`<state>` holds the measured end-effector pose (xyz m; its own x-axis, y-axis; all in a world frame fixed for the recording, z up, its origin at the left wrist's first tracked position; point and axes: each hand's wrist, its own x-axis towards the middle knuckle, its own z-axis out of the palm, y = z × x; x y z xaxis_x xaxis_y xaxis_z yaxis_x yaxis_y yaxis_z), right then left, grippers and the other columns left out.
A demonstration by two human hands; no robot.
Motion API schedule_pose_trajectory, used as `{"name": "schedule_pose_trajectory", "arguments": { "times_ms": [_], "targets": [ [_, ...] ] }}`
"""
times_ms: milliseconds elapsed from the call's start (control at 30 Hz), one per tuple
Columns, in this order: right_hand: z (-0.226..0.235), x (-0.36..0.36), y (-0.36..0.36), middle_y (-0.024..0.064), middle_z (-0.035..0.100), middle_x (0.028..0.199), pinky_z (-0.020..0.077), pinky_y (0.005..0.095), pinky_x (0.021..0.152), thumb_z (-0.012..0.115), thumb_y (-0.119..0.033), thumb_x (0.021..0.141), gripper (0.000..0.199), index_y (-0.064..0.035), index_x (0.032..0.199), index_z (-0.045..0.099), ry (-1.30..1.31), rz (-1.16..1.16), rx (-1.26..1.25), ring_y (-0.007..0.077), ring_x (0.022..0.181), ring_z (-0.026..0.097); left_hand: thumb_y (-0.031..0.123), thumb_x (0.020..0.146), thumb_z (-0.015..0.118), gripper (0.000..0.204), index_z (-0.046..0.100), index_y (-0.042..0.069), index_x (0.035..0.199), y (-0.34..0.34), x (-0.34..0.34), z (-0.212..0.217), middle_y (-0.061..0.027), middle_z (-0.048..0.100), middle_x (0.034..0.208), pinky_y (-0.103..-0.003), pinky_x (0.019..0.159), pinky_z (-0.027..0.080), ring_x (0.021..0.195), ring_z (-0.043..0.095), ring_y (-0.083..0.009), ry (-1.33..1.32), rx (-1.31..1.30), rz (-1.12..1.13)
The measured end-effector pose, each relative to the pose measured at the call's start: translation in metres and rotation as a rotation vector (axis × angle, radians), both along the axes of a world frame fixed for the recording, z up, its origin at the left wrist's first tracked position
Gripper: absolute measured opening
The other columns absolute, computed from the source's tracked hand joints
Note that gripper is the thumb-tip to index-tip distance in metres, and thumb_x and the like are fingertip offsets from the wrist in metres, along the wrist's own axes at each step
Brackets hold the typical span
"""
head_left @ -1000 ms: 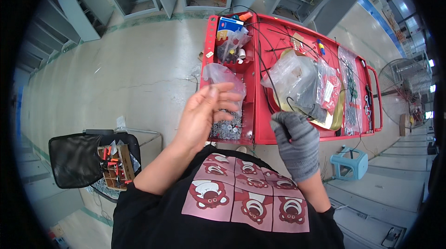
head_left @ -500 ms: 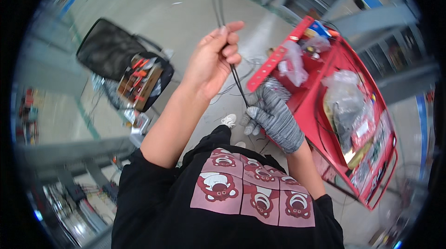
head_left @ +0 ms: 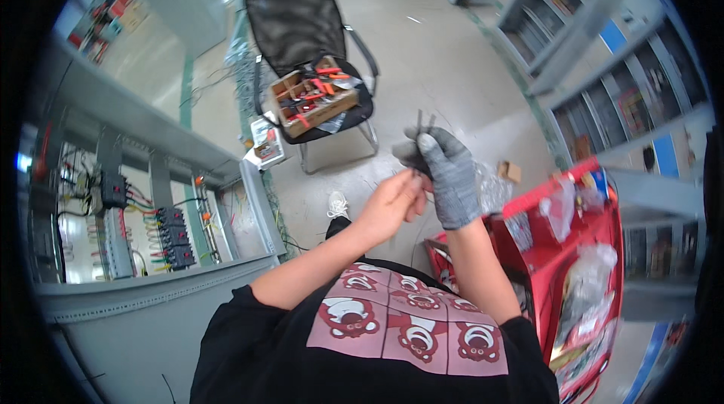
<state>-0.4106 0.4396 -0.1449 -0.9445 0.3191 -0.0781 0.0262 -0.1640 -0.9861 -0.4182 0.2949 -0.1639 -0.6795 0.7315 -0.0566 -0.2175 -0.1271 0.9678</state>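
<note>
Several thin black strips (head_left: 420, 120), perhaps cable ties or wires, stand up from my right hand (head_left: 451, 178), which wears a grey knitted glove. Its thumb and fingers are closed around them, and their tips poke out above the glove. Just below and to the left, my bare left hand (head_left: 396, 200) pinches with its fingertips close against the glove. A small dark end shows at that pinch, seemingly the lower part of the same strips. Most of their length is hidden by the two hands.
Ahead stands a black mesh chair (head_left: 298, 19) bearing a cardboard box (head_left: 320, 114) of orange-handled tools. A grey electrical cabinet (head_left: 151, 295) with wired breakers (head_left: 173, 234) lies open at left. At right is a red tool cart (head_left: 554, 253) holding plastic bags.
My view has swung left, bringing the cabinet in. The gloved right hand has moved up to the strips' upper part, while my left hand has dropped from there to below the glove.
</note>
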Motion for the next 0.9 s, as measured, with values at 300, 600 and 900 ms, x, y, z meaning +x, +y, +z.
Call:
{"name": "schedule_pose_trajectory", "arguments": {
  "times_ms": [300, 600, 900],
  "targets": [
    [-0.014, -0.081, -0.063, -0.0054, 0.051, 0.07, 0.0369, 0.022, 0.056, 0.057, -0.023, 0.1, 0.02, -0.0077, 0.101, 0.068, -0.173, 0.135, 0.18, 0.0048, 0.062, 0.043, 0.007, 0.095, 0.055, 0.02, 0.066, 0.0, 0.11, -0.087, -0.152, 0.005, -0.0066, 0.057, 0.094, -0.027, 0.071, 0.047, 0.08, 0.057, -0.0128, 0.421, -0.168, 0.326],
    [-0.041, -0.163, -0.099, 0.0001, 0.058, 0.072, 0.045, 0.0264, 0.06, 0.059, -0.019, 0.099, 0.02, -0.0024, 0.106, 0.066, -0.357, 0.377, 0.213, 0.0084, 0.066, 0.051, 0.005, 0.092, 0.064, 0.009, 0.065, -0.002, 0.098, -0.132, -0.245, -0.026, -0.001, 0.059, 0.089, -0.022, 0.066, 0.045, 0.075, 0.056, -0.0062, -0.364, 0.07, 0.011],
    [-0.064, -0.227, -0.102, 0.0097, 0.063, 0.077, 0.0487, 0.0298, 0.065, 0.059, -0.018, 0.097, 0.018, -0.0015, 0.103, 0.065, -0.412, 0.473, 0.227, 0.017, 0.066, 0.056, 0.002, 0.092, 0.062, 0.006, 0.063, -0.003, 0.095, -0.127, -0.265, -0.038, -0.0036, 0.056, 0.088, -0.025, 0.068, 0.046, 0.078, 0.056, -0.0102, 0.211, -0.268, 0.449]
  ]
}}
